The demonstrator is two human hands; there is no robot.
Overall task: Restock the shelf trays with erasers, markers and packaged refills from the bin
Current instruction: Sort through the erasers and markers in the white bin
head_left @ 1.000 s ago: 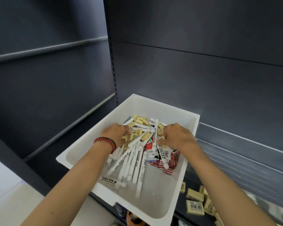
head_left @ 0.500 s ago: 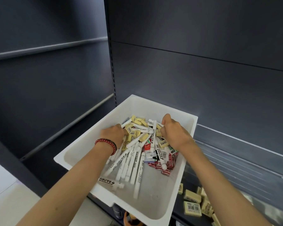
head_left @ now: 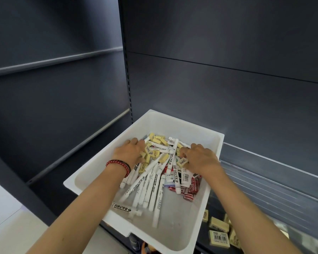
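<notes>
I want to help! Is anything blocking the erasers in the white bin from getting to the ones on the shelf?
Only the bin's right wall: it stands between the bin erasers and the shelf erasers at lower right, so they must go up over it. Nothing else visible blocks them.

1 white bin (head_left: 173,123) holds at least 12 white markers (head_left: 155,182), about 11 yellow erasers (head_left: 156,153) and at least 4 red refill packs (head_left: 192,188), too overlapped for an exact count; 5 shelf erasers (head_left: 221,239) show at lower right; 2 hands: left hand (head_left: 129,152), right hand (head_left: 200,159)
</notes>
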